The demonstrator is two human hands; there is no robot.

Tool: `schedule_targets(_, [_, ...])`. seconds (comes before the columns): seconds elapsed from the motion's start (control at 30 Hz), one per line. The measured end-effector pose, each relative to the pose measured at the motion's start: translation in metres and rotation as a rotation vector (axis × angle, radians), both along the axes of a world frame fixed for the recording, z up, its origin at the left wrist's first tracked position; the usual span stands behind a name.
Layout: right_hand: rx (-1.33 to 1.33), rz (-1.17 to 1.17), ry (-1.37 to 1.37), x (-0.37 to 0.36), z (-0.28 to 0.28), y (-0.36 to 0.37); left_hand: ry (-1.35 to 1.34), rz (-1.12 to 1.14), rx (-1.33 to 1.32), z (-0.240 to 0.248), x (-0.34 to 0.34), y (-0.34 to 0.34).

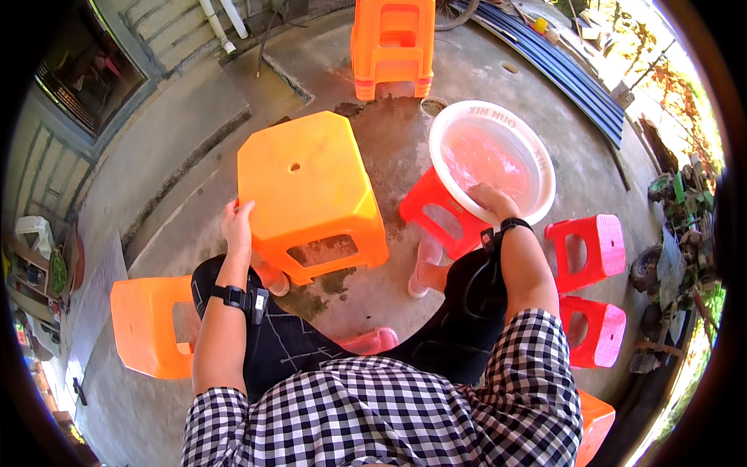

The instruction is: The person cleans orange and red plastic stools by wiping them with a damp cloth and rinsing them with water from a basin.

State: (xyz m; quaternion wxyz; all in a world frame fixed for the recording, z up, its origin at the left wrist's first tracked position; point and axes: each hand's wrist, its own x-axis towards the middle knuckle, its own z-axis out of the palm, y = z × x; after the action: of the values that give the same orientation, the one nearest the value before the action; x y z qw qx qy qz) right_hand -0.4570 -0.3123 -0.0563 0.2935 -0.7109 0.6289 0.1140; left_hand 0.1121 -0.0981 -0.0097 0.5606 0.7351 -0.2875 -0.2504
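Observation:
A large orange plastic stool (306, 175) stands before me, with a small hole in its flat top and cut-outs in its side. My left hand (237, 224) grips its left edge, the thumb on the top and the other fingers mostly hidden. To the right, a white-rimmed plastic basin (545, 175) of water rests on a red stool (442, 208). My right hand (489, 198) dips over the basin's near rim. Its fingers are down inside and hard to make out, so I cannot tell whether they hold anything.
Orange stools (393, 47) are stacked at the back. Another orange stool (148, 327) lies at left. Two red stools (587, 253) lie at right, with an orange one (595, 424) below. Blue corrugated sheets (560, 70) and plants (689, 226) edge the wet concrete floor.

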Motion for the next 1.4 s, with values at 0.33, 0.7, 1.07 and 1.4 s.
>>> schedule_targets(0.33, [0.082,-0.251,-0.529,0.027,0.010,0.008,-0.218,0.004,0.049,-0.022,0.019,0.001])
schedule_targets(0.7, [-0.037,-0.984,-1.336,0.058,0.060,0.006,-0.297,0.029,0.078,-0.021,0.027,0.009])
schedule_targets(1.07, [0.009,-0.849,-1.528,0.046,0.062,0.007,-0.246,0.009,0.096,-0.011,0.009,0.002])
schedule_targets(1.4, [0.003,-1.175,-1.381,0.058,0.067,0.010,-0.304,0.030,0.067,-0.018,0.014,0.007])
